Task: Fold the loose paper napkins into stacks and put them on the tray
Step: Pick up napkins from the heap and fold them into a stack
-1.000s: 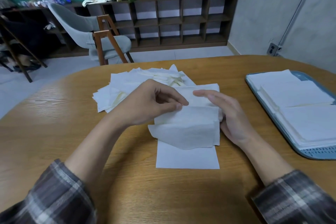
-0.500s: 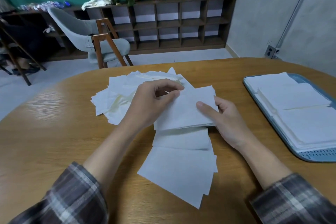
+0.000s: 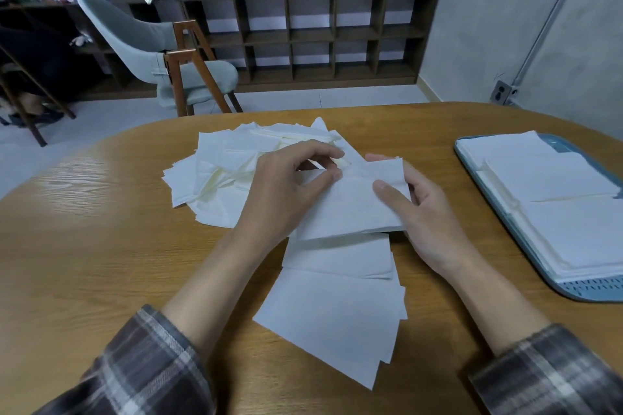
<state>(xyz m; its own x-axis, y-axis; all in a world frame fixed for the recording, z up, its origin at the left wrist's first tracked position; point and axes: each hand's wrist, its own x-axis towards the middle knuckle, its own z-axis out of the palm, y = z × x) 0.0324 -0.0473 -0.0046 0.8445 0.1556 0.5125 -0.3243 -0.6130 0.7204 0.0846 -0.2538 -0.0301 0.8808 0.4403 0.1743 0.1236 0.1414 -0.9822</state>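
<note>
Both hands hold one white folded napkin just above the wooden table, its long side running left to right and its right end tilted slightly up. The left hand pinches the napkin's far left corner between curled forefinger and thumb, the other fingers tucked beneath. The right hand grips the right end, with the thumb lying on top near the edge and the fingers curled under the sheet, one fingertip showing past the far edge. Directly below the held napkin, closer to the person, a small fanned stack of folded napkins lies flat on the table, its upper sheets partly covered by the held one. Behind the left hand, a messy pile of loose napkins spreads across the table. Well to the right, a blue-grey tray sits at the table's edge, carrying neat napkin stacks side by side. Plaid sleeves cover both forearms.
</note>
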